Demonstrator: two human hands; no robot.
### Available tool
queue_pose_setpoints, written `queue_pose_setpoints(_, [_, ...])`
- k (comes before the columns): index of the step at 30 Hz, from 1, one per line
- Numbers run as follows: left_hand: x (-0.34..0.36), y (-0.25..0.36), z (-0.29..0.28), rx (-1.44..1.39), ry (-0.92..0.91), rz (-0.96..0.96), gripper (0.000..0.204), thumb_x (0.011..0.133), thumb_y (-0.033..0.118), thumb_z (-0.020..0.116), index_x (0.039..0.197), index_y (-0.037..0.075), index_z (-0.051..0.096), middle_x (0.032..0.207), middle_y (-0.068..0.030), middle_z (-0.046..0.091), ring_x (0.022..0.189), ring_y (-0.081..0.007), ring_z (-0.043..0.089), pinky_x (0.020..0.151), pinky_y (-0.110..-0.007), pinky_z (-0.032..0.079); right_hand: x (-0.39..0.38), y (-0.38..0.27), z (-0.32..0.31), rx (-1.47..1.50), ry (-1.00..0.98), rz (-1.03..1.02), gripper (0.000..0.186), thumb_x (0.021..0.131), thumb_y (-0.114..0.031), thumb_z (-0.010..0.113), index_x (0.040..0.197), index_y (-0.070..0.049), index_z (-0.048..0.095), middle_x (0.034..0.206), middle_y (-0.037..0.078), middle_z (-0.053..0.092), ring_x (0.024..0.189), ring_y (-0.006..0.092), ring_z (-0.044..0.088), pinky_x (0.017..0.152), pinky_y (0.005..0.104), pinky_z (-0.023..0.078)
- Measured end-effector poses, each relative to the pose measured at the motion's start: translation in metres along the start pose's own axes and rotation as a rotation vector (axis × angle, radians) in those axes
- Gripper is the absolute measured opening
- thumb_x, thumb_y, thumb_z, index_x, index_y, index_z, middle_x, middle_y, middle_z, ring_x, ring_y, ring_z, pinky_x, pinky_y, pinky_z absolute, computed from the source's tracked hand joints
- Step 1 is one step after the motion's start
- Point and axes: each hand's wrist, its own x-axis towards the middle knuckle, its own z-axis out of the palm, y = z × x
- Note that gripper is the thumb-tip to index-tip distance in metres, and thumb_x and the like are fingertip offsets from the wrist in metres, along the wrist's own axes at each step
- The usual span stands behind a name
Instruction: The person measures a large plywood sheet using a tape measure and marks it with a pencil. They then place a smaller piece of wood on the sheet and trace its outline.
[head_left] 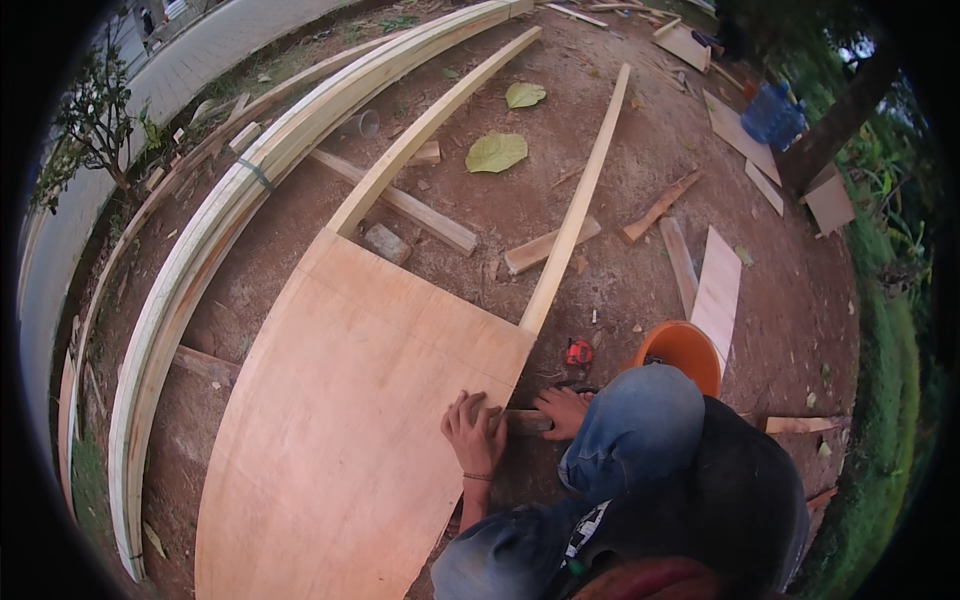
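Observation:
A large plywood sheet [350, 400] lies in front of me, resting on two long wooden strips: a left strip [430, 135] and a right strip [580, 200]. My left hand [475, 435] rests on the sheet near its right edge, fingers spread and slightly bent. Just beyond that edge, a short wooden block [528, 422] sticks out to the right. My right hand [566, 411] is closed over the block's outer end, partly hidden by my knee. Close by on the soil lies a red tape measure [578, 352].
An orange bucket [682, 350] stands right beside my knee. Bundled long strips [190, 260] curve along the left. Timber offcuts [550, 247], big leaves [497, 153] and a pale board [717, 290] lie on the soil. A blue water jug [772, 118] stands near a tree trunk [845, 110].

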Motion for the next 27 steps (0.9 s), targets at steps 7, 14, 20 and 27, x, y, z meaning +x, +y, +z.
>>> queue_pose_setpoints(7, [0.0, 0.0, 0.001, -0.019, 0.014, 0.006, 0.014, 0.08, 0.019, 0.083, 0.089, 0.014, 0.074, 0.128, -0.0035, 0.066, 0.136, -0.031, 0.053, 0.115, -0.051, 0.033, -0.002, -0.005, -0.012, 0.038, -0.004, 0.0, 0.063, 0.073, -0.037, 0.084, 0.121, -0.007, 0.058, 0.118, 0.016, 0.056, 0.118, 0.0364, 0.055, 0.092, 0.0512, 0.044])
queue_pose_setpoints(14, [0.0, 0.001, -0.001, -0.038, -0.005, -0.003, 0.016, 0.079, 0.018, 0.082, 0.093, 0.015, 0.074, 0.129, -0.0043, 0.065, 0.138, -0.0309, 0.051, 0.116, -0.052, 0.032, -0.003, -0.004, -0.008, 0.031, 0.01, -0.005, 0.063, 0.073, -0.036, 0.084, 0.123, -0.008, 0.058, 0.117, 0.015, 0.056, 0.117, 0.0363, 0.055, 0.092, 0.0513, 0.044])
queue_pose_setpoints(20, [0.001, 0.002, 0.004, -0.025, 0.013, 0.009, 0.019, 0.077, 0.02, 0.084, 0.093, 0.017, 0.074, 0.127, -0.0035, 0.066, 0.137, -0.0302, 0.053, 0.114, -0.049, 0.032, -0.004, 0.004, -0.008, 0.031, 0.001, -0.014, 0.063, 0.072, -0.037, 0.084, 0.123, -0.009, 0.059, 0.117, 0.015, 0.056, 0.116, 0.0358, 0.056, 0.091, 0.0516, 0.044])
queue_pose_setpoints(27, [-0.002, 0.0, 0.004, -0.042, -0.003, -0.009, 0.02, 0.08, 0.02, 0.082, 0.096, 0.014, 0.073, 0.129, -0.0054, 0.065, 0.138, -0.0299, 0.05, 0.115, -0.051, 0.032, -0.019, -0.012, 0.001, 0.065, -0.044, -0.006, 0.061, 0.075, -0.036, 0.084, 0.122, -0.006, 0.06, 0.112, 0.016, 0.058, 0.112, 0.0362, 0.059, 0.09, 0.0477, 0.047])
